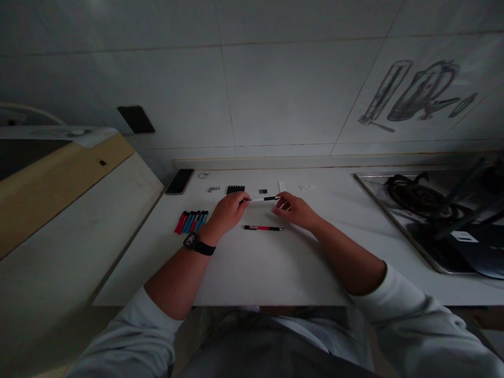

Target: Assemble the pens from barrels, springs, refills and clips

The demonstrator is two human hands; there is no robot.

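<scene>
Between my two hands a slim pen part (258,199) is held level above the counter, a pale tube with a black grip and a shiny tip at its right end. My left hand (232,206) pinches its left end; my right hand (293,209) pinches the tip end. Just below lies a red and black pen (263,228), its tip to the right. Left of my left wrist several red and blue pen barrels (191,221) lie side by side. Beyond my hands are a row of black grips (235,189), small springs (213,188), small dark pieces (263,191) and thin white sticks (281,186).
A phone (179,181) and a ring (203,175) lie at the back left of the white counter (271,273). Small white bits (307,187) are at the back right. A gas stove (417,210) stands right, a large cabinet-like appliance (79,210) left, and a tiled wall behind.
</scene>
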